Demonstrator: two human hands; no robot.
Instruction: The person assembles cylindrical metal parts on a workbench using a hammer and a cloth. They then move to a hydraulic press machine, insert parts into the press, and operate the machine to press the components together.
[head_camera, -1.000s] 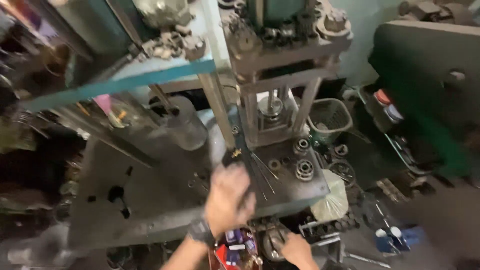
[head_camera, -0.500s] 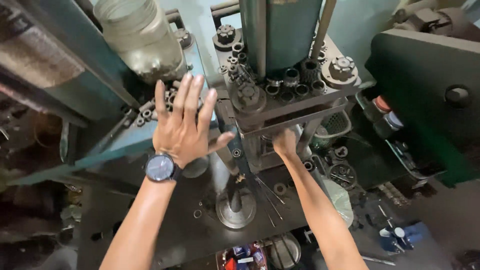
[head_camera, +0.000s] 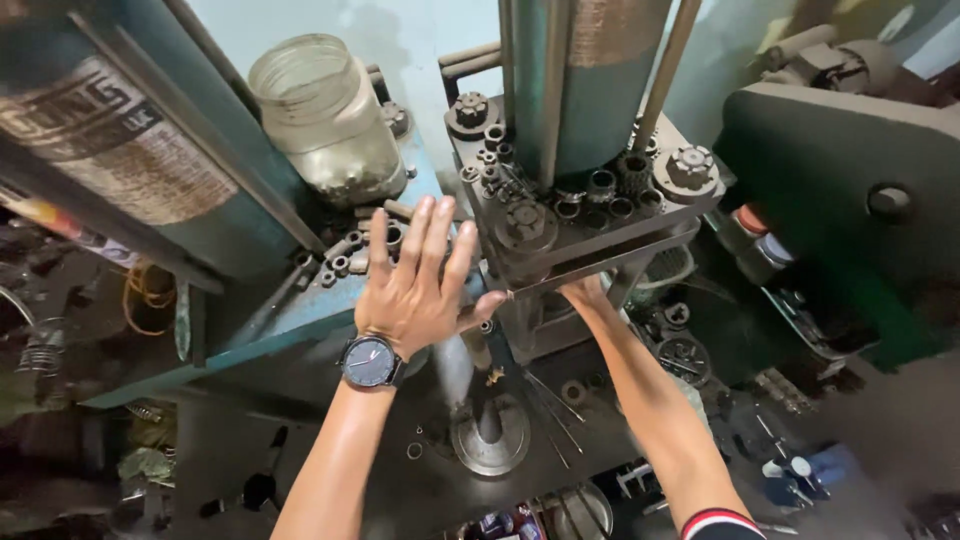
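Press: the tall green column (head_camera: 585, 80) stands upright, its long axis vertical, with the dark plate (head_camera: 600, 225) of nuts and rings around its foot.
Jar: a cloudy glass jar (head_camera: 325, 115) sits on the blue shelf (head_camera: 300, 310), beyond my left fingertips.
My left hand (head_camera: 420, 285): spread flat, holding nothing, thumb touching the plate's edge.
My right hand (head_camera: 585, 292): nearer, tucked under the plate; I cannot tell its grip.
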